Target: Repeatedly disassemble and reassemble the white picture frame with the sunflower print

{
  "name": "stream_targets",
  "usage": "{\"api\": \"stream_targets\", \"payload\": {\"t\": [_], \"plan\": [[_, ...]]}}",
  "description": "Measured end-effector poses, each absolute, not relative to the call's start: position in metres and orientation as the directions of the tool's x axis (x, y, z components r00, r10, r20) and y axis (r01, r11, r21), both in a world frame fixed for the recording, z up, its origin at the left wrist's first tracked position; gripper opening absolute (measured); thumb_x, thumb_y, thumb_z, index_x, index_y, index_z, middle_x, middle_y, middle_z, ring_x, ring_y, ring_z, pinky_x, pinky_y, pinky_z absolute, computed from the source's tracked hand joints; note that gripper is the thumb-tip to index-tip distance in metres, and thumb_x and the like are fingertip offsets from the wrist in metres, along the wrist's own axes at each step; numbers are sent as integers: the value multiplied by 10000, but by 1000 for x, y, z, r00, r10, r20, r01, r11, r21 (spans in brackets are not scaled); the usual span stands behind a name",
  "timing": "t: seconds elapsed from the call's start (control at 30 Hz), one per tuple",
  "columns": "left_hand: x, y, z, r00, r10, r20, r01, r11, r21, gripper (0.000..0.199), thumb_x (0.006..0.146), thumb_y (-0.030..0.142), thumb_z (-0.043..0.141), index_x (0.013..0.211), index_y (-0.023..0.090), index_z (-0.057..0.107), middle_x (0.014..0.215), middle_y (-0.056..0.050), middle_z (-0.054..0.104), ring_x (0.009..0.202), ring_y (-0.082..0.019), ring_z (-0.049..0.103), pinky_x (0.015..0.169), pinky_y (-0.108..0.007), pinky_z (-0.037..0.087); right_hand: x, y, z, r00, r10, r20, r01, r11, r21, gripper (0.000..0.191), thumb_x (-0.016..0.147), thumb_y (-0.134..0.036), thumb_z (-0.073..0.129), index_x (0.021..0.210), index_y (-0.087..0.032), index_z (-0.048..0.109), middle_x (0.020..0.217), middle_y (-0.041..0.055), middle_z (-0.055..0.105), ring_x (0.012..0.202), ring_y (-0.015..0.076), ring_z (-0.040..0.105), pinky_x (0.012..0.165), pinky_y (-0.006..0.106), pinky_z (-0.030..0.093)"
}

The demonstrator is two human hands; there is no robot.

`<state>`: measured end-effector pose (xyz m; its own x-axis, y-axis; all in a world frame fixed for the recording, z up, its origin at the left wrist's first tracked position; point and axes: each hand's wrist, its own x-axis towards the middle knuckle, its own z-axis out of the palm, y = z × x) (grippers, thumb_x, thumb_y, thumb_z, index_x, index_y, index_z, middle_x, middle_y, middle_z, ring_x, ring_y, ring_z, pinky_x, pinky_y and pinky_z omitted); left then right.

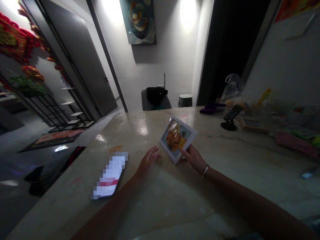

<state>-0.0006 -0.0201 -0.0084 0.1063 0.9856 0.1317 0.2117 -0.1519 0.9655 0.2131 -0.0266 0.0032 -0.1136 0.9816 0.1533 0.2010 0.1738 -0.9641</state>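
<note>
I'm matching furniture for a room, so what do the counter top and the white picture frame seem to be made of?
The counter top looks like polished stone, probably marble: it has a glossy finish with bright lamp reflections and faint veining, though laminate could look similar. The white picture frame has a smooth, plain white finish, perhaps painted wood or plastic; the look doesn't settle which.

Right hand (195, 159) holds white-framed picture (178, 140) tilted up on marble counter (142, 133); left hand (148, 160) open just beside it; phone (108, 175) near left edge.
</note>
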Motion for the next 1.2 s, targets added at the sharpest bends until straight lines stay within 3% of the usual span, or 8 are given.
{"api": "stream_targets", "payload": {"t": [0.17,0.37,0.5,0.6,0.73,0.93,1.07,1.2], "plan": [[2,-21,-2,126,967,219,301,-248,921,513,755,411,469,1189,138,469,1214,-116,532,1102,-219,499,952,-364,364,207,-31,5,-275,945,-178,-108,-214,-971,324,782,-345,516,1045,-165,456,1000,108,625,777,184,643,581,302,540],[0,-19,-2,55,972,227,429,-228,874,474,739,388,485,1142,140,518,1215,-118,520,1094,-225,498,931,-372,379,208,-37,1,-517,804,-292,5,-338,-941,300,821,-400,466,982,-151,509,863,95,660,686,136,645,545,247,517],[-2,-16,-7,109,962,251,583,-266,768,387,758,385,459,1046,170,602,1261,-94,483,1188,-238,409,1005,-398,287,209,-40,2,-633,739,-232,116,-205,-972,400,786,-491,466,936,-133,562,767,74,664,609,127,626,493,227,486],[0,-18,-8,182,954,239,672,-298,678,329,769,358,443,967,189,644,1270,-81,477,1211,-257,381,1015,-418,273,214,-35,6,-539,842,-26,213,107,-971,436,806,-518,402,850,-134,604,709,55,655,582,126,600,517,239,469],[1,-22,-7,235,939,250,730,-340,593,281,777,344,431,832,197,664,1248,-93,496,1179,-274,415,986,-421,315,227,-21,6,-249,898,363,590,438,-678,348,851,-405,392,776,-162,629,800,66,654,755,162,588,699,275,438],[-2,-28,4,293,908,299,770,-410,490,292,787,311,405,642,203,634,1103,-98,587,1016,-232,521,901,-377,380,235,-17,8,-370,893,257,824,443,-354,320,857,-303,393,652,-172,601,675,56,619,651,153,555,599,242,378],[0,-33,13,279,901,333,748,-421,513,316,770,342,414,533,203,570,772,-79,625,780,-204,546,779,-356,405,233,-21,9,-352,917,186,722,393,-569,375,850,-384,372,647,-167,601,587,29,587,547,131,525,527,228,353],[5,-36,21,168,957,237,438,-288,852,457,776,520,348,490,197,497,595,-35,540,603,-156,493,622,-303,397,236,-19,11,-318,941,117,324,224,-919,518,796,-584,327,608,-154,545,500,-3,512,456,104,464,483,226,358]]}}
